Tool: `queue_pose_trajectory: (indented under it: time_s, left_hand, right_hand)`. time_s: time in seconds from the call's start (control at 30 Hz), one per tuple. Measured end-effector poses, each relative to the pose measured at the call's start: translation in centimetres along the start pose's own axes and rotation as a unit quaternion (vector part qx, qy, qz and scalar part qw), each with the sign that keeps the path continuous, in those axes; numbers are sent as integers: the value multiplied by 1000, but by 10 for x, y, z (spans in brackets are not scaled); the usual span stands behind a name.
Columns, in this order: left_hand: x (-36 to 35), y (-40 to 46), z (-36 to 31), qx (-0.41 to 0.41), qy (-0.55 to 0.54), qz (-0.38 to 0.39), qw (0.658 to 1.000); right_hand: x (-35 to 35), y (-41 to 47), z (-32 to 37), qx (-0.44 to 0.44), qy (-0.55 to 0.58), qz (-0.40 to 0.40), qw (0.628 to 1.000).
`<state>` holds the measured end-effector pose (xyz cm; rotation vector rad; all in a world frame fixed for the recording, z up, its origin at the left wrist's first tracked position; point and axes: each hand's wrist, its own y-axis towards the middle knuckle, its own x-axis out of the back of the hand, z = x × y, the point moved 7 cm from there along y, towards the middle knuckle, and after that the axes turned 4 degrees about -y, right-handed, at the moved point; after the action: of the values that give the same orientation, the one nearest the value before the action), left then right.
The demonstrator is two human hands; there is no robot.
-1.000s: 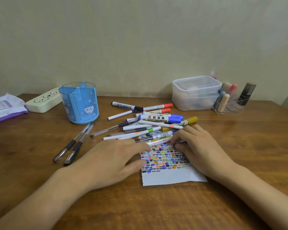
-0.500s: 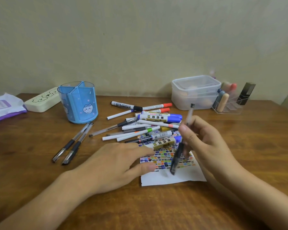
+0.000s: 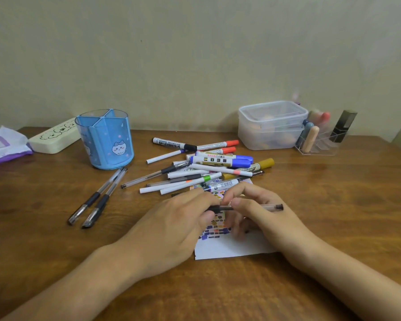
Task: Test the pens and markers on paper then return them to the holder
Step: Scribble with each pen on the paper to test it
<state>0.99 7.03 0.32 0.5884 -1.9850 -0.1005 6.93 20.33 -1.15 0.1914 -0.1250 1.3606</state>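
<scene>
I have a clear gel pen [image 3: 245, 207] held level over the swatched paper [image 3: 232, 250], its long axis running left to right. My right hand [image 3: 264, 214] pinches the barrel near the middle; my left hand [image 3: 183, 225] grips the dark cap end, so I judge the cap must pull off leftward. The blue holder [image 3: 105, 140] stands far left on the desk [image 3: 333, 205], nearer my left hand.
</scene>
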Motion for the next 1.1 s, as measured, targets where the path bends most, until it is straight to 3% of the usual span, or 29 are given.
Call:
queue_pose_trajectory:
  time_s: [0.37, 0.73, 0.93, 1.1]
  left_hand:
    - [-1, 3, 3, 1, -33, 32, 999]
    - [4, 7, 5, 27, -57, 58, 996]
    - [7, 0, 26, 108, -38, 101, 988]
    - [9, -1, 28, 97, 9, 144, 985]
  right_hand:
    - [-8, -3, -2, -18, 10, 117, 993]
    - [-3, -6, 0, -22, 0, 159, 987]
    - [8, 0, 4, -23, 69, 72, 995]
    - [17, 0, 0, -21, -14, 15, 1000]
